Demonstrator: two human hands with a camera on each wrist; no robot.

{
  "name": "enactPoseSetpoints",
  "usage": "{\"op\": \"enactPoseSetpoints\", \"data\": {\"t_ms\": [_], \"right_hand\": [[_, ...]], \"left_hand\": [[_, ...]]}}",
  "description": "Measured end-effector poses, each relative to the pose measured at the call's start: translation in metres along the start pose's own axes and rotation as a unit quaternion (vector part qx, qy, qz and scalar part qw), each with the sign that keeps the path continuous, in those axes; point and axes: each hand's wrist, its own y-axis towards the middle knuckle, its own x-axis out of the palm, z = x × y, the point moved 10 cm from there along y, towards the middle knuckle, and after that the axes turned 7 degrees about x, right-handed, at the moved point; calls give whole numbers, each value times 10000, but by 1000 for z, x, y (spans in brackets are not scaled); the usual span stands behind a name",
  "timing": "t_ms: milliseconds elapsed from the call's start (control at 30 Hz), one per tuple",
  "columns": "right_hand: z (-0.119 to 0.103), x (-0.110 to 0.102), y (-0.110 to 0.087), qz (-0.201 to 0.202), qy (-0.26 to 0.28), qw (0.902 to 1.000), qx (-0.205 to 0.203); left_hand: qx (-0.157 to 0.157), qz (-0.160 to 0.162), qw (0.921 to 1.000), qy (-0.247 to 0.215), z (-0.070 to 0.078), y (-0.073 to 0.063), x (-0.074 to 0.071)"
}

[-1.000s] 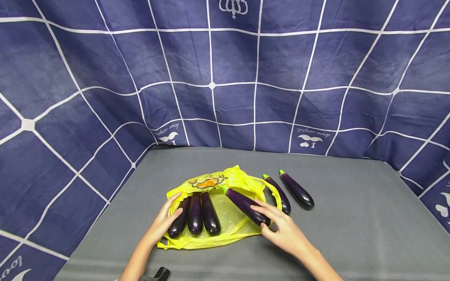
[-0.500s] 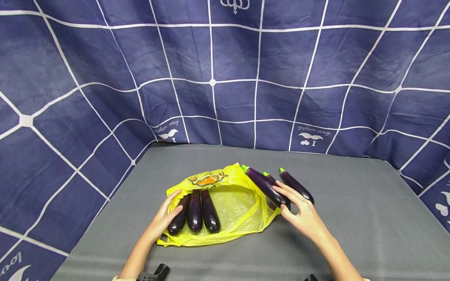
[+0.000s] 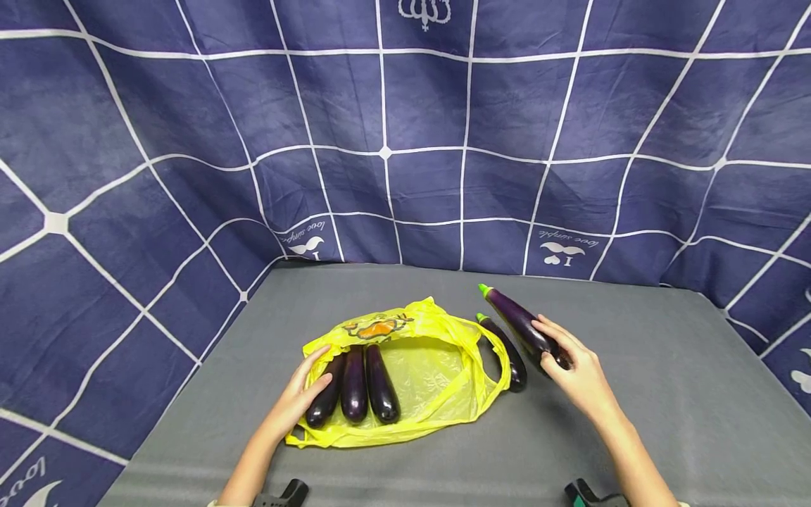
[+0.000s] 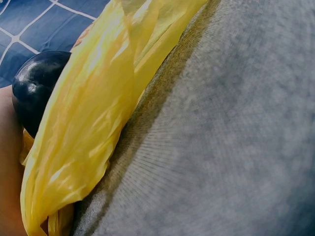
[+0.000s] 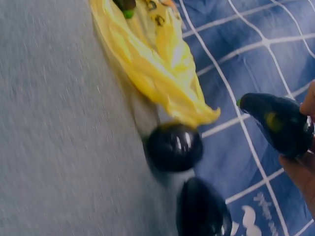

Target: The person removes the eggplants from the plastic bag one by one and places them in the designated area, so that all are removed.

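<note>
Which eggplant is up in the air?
The eggplant in the right hand, held above the table; two others lie on it, three inside the yellow bag.

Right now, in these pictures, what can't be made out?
Head: stem ends of the three eggplants in the bag, hidden behind its printed side.
Left wrist: most of the left hand, cut off by the left edge.
Right wrist: part of the lowest eggplant, cut off by the bottom edge.

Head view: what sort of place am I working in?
Possibly a makeshift recording booth: a blue grid-patterned curtain hangs behind and beside a gray work surface, with eggplants and a yellow plastic bag laid out there.
</note>
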Motion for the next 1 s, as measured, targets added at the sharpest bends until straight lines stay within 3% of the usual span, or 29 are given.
{"op": "enactPoseSetpoints", "data": {"t_ms": [500,800,1000], "right_hand": [[66,-27,2,265,103,9950,956],[107,-24,-4,-9,-95,9879,1549],[119,-22,-7,-157,-78,9832,1819]], "left_hand": [[-53,47,10000,-36,-4,0,0],[-51,44,10000,-17,-4,-1,0],[39,64,10000,9,-2,0,0]]}}
